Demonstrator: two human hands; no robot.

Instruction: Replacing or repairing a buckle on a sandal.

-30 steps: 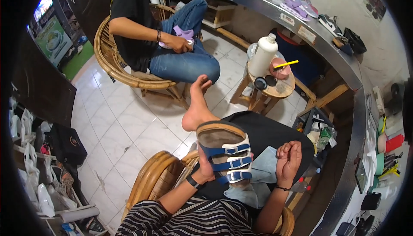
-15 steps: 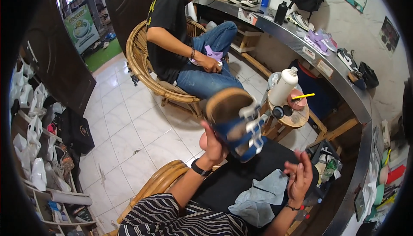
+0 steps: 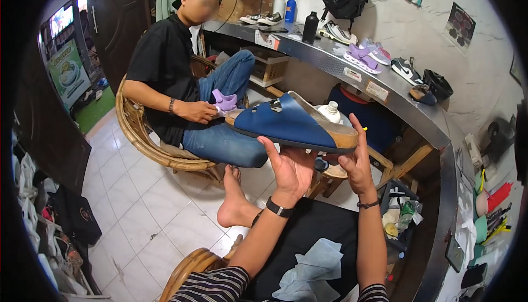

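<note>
I hold a blue sandal (image 3: 290,124) with a cork sole up in front of me, lying on its side with the sole edge toward me. My left hand (image 3: 290,168) supports it from below at the middle, palm up. My right hand (image 3: 357,162) grips its heel end, fingers raised along the cork edge. A light blue cloth (image 3: 311,270) lies on my black lap.
A person sits opposite in a rattan chair (image 3: 146,131), holding a small purple shoe (image 3: 225,103). A white bottle (image 3: 330,111) stands on a small round stool behind the sandal. A curved metal counter (image 3: 385,95) carries several shoes and bottles. White tiled floor (image 3: 137,214) lies at left.
The sandal has turned from strap side facing me to lying level on its side. My right hand, empty before, has come up onto its heel end. The view has tilted upward.
</note>
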